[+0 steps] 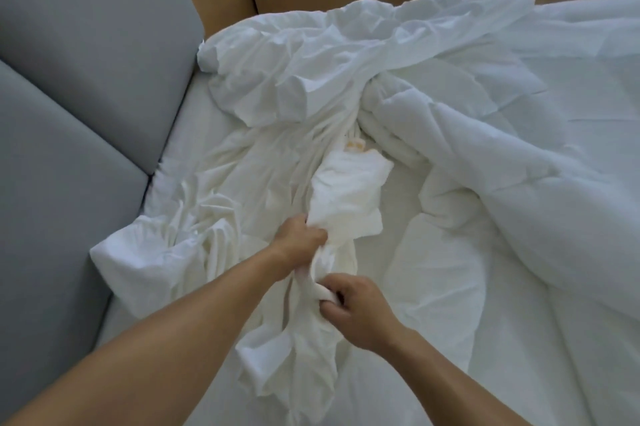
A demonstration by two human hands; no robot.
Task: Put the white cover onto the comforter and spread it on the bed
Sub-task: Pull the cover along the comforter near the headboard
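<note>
**fig. both hands gathering a bunched strip of the cover at the near side of the bed**

risk. the thin, wrinkled white cotton cover [298, 79] lies twisted and heaped across the left half of the white-sheeted bed [187, 113]. the puffy white quilted comforter [502, 190] is crumpled on the right and touches the cover along the middle. all the cloth is the same white and the layers overlap, so the opening or a corner is easily mistaken. feeding the comforter into a twisted cover would probably leave it bunched inside. a hard pull on the gathered strip could also drag the heap toward the grey padded panel [86, 61] at the left. whether the gripped cloth is an edge of the opening cannot be told.

pose. both bare forearms reach forward from the lower edge of the view. the left hand [301, 235] is farther out, with its fingers curled down round a rope-like bunch of the cover. the right hand [360, 307], near it and closer to the viewer, pinches a fold of the same bunch between thumb and curled fingers. the strip runs between the two hands and trails toward the viewer.
</note>
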